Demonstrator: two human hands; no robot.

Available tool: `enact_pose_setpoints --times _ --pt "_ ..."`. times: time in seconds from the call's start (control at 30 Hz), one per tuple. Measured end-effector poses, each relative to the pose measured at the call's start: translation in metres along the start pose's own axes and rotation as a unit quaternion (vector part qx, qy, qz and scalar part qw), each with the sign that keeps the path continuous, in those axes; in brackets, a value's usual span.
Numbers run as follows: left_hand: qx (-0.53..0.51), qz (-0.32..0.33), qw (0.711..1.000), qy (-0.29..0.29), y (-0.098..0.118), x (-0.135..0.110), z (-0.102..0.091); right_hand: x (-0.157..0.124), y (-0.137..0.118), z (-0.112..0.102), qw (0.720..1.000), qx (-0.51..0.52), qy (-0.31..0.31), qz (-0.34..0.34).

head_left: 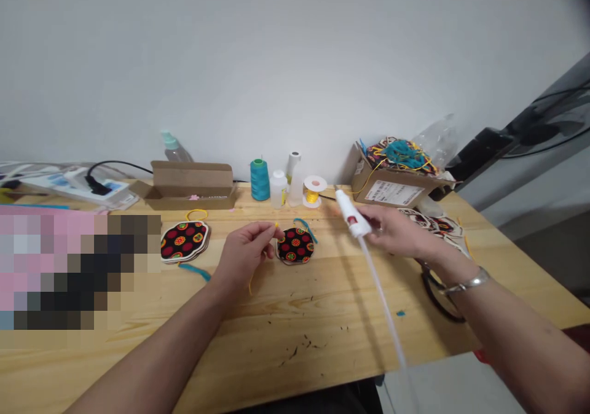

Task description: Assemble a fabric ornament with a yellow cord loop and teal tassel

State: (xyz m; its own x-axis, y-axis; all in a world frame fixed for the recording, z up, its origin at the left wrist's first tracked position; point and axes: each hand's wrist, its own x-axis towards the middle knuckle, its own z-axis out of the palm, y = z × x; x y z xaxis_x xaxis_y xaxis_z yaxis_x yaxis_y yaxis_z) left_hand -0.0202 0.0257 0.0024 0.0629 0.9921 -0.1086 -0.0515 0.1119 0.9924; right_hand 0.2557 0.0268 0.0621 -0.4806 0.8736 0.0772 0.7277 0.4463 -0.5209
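My left hand (246,251) pinches a thin yellow cord (251,286) between thumb and fingertips; a loose end hangs below the palm. Right beside those fingertips lies a patterned fabric-covered piece (295,246), black with red, green and orange motifs. A teal strip (306,230) touches its upper right edge. Held up over the table, a white hot glue gun (353,217) is gripped by my right hand (391,230), nozzle pointing up and left. From its back end a long translucent glue stick (382,297) runs downward. The right fingers are partly hidden behind the gun.
To the left, similar patterned pieces (184,242) are stacked near an open cardboard box (191,187). Along the wall stand a teal thread cone (260,180), bottles (278,190) and a yellow cord spool (312,196). A full carton (391,183) and scissors (437,297) are at right.
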Motion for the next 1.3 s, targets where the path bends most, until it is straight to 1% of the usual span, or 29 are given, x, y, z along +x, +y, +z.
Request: enact_pose_setpoints --times 0.07,0.1,0.17,0.2,0.27,0.33,0.4,0.47,0.57,0.7,0.8,0.87,0.93,1.07,1.17,1.23,1.3 --pt "0.006 0.002 1.000 -0.004 0.000 -0.001 0.001 0.001 0.006 -0.014 0.995 0.089 0.035 0.037" --pt "0.009 0.003 1.000 -0.006 0.000 -0.001 0.001 0.000 0.010 -0.020 0.987 0.138 0.060 0.056" --pt "0.014 0.005 1.000 -0.011 -0.001 -0.002 0.002 -0.001 0.015 -0.031 0.962 0.229 0.125 0.085" --pt "0.017 0.005 1.000 -0.015 -0.001 -0.003 0.003 -0.002 0.016 -0.035 0.946 0.273 0.156 0.083" --pt "0.021 0.002 1.000 -0.021 -0.001 -0.004 0.005 -0.006 0.017 -0.040 0.909 0.354 0.213 0.054" --pt "0.023 -0.005 0.999 -0.027 -0.001 -0.006 0.006 -0.010 0.014 -0.042 0.878 0.405 0.252 0.033" --pt "0.022 -0.013 0.999 -0.033 -0.001 -0.007 0.007 -0.013 0.008 -0.039 0.869 0.418 0.261 0.042" --pt "0.018 -0.020 0.999 -0.041 -0.001 -0.007 0.008 -0.013 0.001 -0.032 0.875 0.419 0.237 0.057" --pt "0.008 -0.031 0.999 -0.044 -0.001 -0.007 0.009 -0.007 -0.007 -0.014 0.883 0.429 0.184 0.060" --pt "-0.007 -0.049 0.998 -0.048 -0.003 -0.007 0.009 0.004 -0.012 0.015 0.890 0.442 0.086 0.071" --pt "-0.014 -0.059 0.997 -0.050 -0.005 -0.006 0.008 0.006 -0.016 0.031 0.917 0.387 0.035 0.089" --pt "-0.016 -0.064 0.997 -0.051 -0.005 -0.006 0.008 0.005 -0.019 0.038 0.927 0.359 0.017 0.104" --pt "-0.021 -0.070 0.996 -0.057 -0.004 -0.005 0.008 0.005 -0.021 0.043 0.928 0.355 0.014 0.114" --pt "-0.038 -0.087 0.994 -0.061 -0.003 -0.004 0.010 0.004 -0.023 0.052 0.921 0.365 0.012 0.134" --pt "-0.065 -0.104 0.991 -0.055 -0.003 -0.003 0.010 0.001 -0.022 0.059 0.912 0.379 -0.016 0.155" --pt "-0.074 -0.107 0.990 -0.054 -0.004 -0.003 0.010 0.000 -0.022 0.062 0.915 0.375 -0.020 0.145" --pt "-0.074 -0.101 0.991 -0.043 -0.004 -0.002 0.009 0.000 -0.023 0.063 0.927 0.357 -0.012 0.119"
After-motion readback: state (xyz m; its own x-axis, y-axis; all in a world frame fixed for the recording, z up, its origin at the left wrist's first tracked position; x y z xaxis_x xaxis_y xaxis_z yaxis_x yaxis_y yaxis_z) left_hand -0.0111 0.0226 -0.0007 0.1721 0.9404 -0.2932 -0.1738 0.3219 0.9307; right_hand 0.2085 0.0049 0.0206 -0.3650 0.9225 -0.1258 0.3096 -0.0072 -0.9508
